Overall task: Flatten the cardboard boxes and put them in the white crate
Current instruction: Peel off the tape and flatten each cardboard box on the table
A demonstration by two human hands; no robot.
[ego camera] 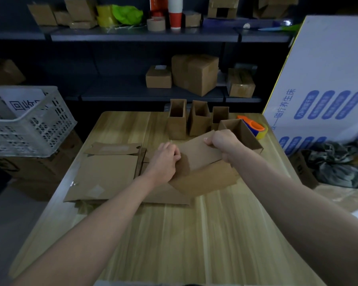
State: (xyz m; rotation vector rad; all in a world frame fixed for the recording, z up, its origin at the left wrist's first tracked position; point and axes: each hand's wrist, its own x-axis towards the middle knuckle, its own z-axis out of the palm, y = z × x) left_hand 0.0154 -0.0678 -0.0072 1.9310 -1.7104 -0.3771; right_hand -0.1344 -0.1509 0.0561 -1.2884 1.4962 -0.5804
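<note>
While left hand [165, 161] grips cardboard box [198, 154], right hand [222, 141] pinches far edge.

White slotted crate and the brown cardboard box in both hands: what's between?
Head view: a pile of flattened brown cardboard on the light wooden table, left of the held cardboard box.

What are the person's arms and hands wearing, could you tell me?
The left arm and right arm are bare to the frame edge, no sleeves in view. The left hand and right hand wear no gloves; no watch, ring or bracelet shows.
</note>
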